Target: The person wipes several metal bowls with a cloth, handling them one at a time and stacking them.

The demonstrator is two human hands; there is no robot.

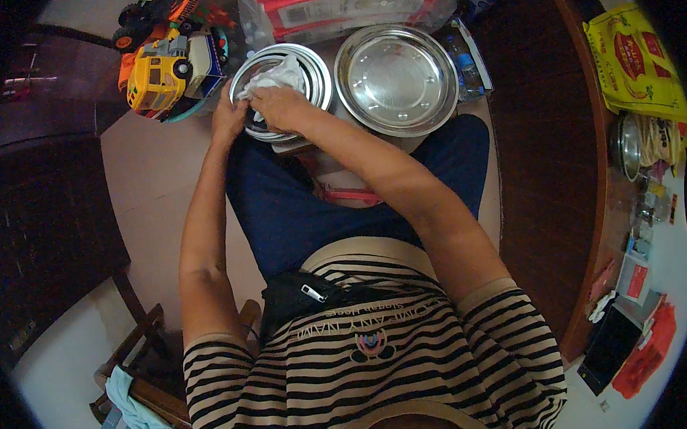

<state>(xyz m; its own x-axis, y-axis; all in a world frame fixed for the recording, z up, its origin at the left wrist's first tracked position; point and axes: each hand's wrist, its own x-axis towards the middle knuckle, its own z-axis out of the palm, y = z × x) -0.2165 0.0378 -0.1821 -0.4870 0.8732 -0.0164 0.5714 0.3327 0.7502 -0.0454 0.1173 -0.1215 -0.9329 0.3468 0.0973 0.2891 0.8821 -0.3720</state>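
A stack of round steel dishes (322, 80) stands in front of me, left of the middle, just beyond my knees. My left hand (228, 118) is closed on the left rim of the top dish, with the thumb over the edge. On the dish's inside my right hand (280, 109) presses a crumpled white cloth (283, 74), its fingers bent into the fabric. Part of the top dish is hidden by the cloth and my hands. To the right sits a wide, shiny steel plate (391, 76) with a raised rim, touched by neither hand.
Toy vehicles, among them a yellow truck (158, 80), are piled at the far left. Behind the dishes stands a clear plastic bag with red edging (348, 8). A plastic bottle (468, 72) is right of the wide plate. A dark wooden cabinet (547, 173) lines the right side.
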